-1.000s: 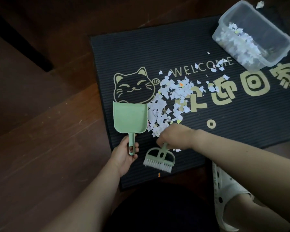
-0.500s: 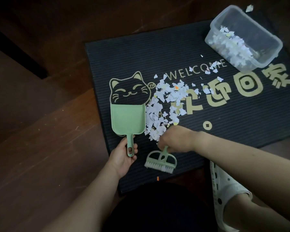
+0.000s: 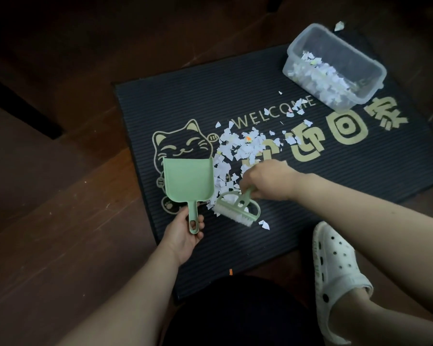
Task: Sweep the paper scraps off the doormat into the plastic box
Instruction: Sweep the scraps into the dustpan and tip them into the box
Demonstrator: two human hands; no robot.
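- Now mid-sweep: right hand [image 3: 268, 181] clasping small green brush [image 3: 235, 208] at near edge of white paper scraps [image 3: 238, 146] heaped on dark welcome doormat [image 3: 210, 101].
- Alongside, left hand [image 3: 185, 231] gripping handle of green plastic dustpan [image 3: 188, 181], just left of heap.
- Next, probably: brush leftward into pan, then tip into clear plastic box [image 3: 289, 53], far right.

My right grip [image 3: 268, 181] hides the handle end of the brush [image 3: 235, 208] and some scraps [image 3: 238, 146]; the frame cuts off the right corner of the doormat [image 3: 210, 101]
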